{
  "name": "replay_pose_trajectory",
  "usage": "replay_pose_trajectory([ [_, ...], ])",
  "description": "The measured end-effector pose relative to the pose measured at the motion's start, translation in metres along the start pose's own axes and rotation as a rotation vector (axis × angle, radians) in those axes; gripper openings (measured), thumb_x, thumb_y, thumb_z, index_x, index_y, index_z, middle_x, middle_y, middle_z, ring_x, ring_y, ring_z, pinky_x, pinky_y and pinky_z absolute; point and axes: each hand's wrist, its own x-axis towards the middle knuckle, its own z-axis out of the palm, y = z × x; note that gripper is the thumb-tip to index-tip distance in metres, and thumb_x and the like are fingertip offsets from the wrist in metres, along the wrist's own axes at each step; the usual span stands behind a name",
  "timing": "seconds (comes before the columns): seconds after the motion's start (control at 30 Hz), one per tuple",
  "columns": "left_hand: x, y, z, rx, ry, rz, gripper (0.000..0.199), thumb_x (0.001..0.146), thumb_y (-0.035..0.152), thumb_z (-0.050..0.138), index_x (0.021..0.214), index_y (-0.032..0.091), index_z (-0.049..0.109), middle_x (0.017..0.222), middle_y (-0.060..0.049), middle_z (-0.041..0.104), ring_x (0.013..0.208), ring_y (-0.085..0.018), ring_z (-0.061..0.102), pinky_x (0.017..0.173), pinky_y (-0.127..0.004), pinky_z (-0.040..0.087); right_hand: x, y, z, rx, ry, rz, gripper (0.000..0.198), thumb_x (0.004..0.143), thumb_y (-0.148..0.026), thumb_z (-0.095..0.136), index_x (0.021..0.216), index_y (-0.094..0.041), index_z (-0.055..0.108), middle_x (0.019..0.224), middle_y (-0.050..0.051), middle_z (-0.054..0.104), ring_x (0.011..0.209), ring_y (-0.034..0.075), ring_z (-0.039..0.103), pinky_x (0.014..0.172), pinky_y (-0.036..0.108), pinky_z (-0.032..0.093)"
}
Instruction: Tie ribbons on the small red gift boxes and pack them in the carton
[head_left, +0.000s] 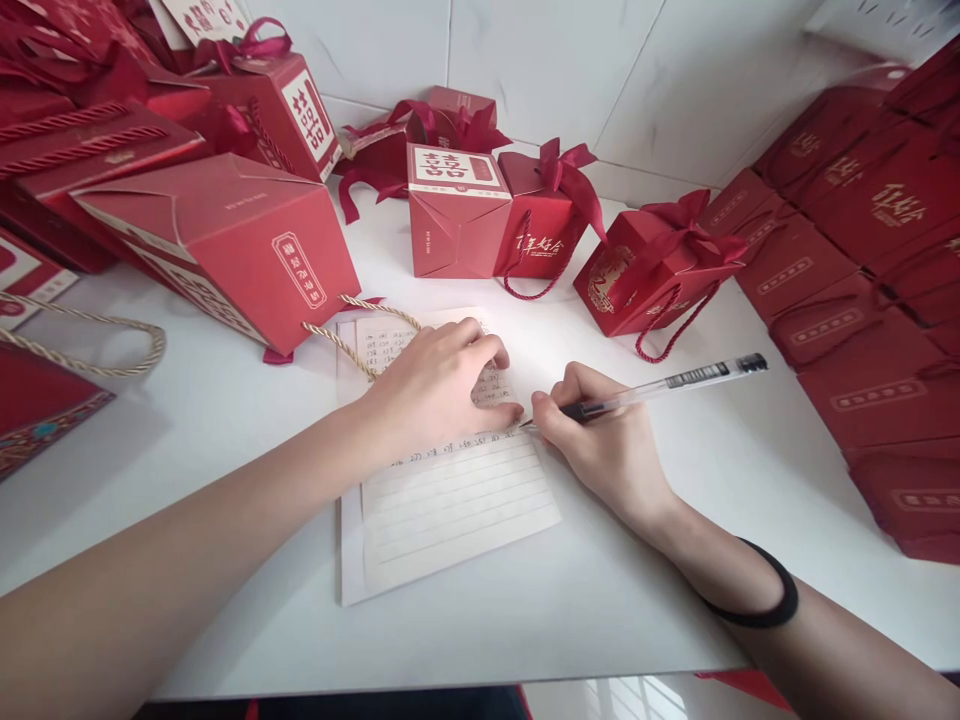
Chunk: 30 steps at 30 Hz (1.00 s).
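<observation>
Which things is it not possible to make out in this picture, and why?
Head view: many handwritten numbers, too small and blurred.
Head view: part of the notepad, covered by the left hand.
Head view: stacked red gift boxes, partly cut off by the right edge.

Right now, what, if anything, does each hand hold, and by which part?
The right hand grips a clear-barrelled pen near its tip; the left hand lies over lined notepaper, gripping nothing visible.

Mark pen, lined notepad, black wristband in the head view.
Pen [666, 387]: head view, middle of the clear barrel.
Lined notepad [459, 515]: head view, unwritten lower part of the top page.
Black wristband [785, 604]: head view, outer curve of the band.
</observation>
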Motion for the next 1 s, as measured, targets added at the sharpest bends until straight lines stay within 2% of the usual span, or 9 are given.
replay_pose_trajectory([
  [0.47, -0.0002, -0.0001, -0.0002, 0.015, -0.004, 0.02, 0.038, 0.071, 0.049, 0.064, 0.092, 0.018, 0.058, 0.097, -0.004, 0.056, 0.095, -0.023, 0.055, 0.088, -0.039, 0.043, 0.0012, 0.0001, 0.0008, -0.029, -0.002, -0.009, 0.033, 0.077, -0.021, 0.055, 0.056, -0.02, 0.029, 0.049, -0.007, 0.031, 0.049, 0.007, 0.027, 0.044, 0.021, 0.023],
  [0.67, 0.0, 0.0005, -0.0009, -0.001, -0.025, -0.02, 0.04, 0.07, 0.051, 0.064, 0.093, 0.019, 0.058, 0.099, -0.005, 0.056, 0.097, -0.026, 0.054, 0.085, -0.04, 0.044, 0.0007, 0.0008, 0.0005, -0.029, -0.012, 0.002, 0.032, 0.076, -0.02, 0.055, 0.055, -0.019, 0.031, 0.05, -0.006, 0.032, 0.049, 0.007, 0.028, 0.044, 0.021, 0.024],
  [1.0, 0.0004, 0.0, 0.0002, -0.007, -0.003, 0.002, 0.039, 0.071, 0.05, 0.064, 0.092, 0.018, 0.058, 0.097, -0.005, 0.056, 0.094, -0.024, 0.055, 0.087, -0.04, 0.044, 0.0007, -0.0005, 0.0019, -0.049, -0.02, 0.025, 0.031, 0.075, -0.019, 0.054, 0.055, -0.02, 0.031, 0.049, -0.007, 0.03, 0.048, 0.007, 0.028, 0.044, 0.021, 0.024],
])
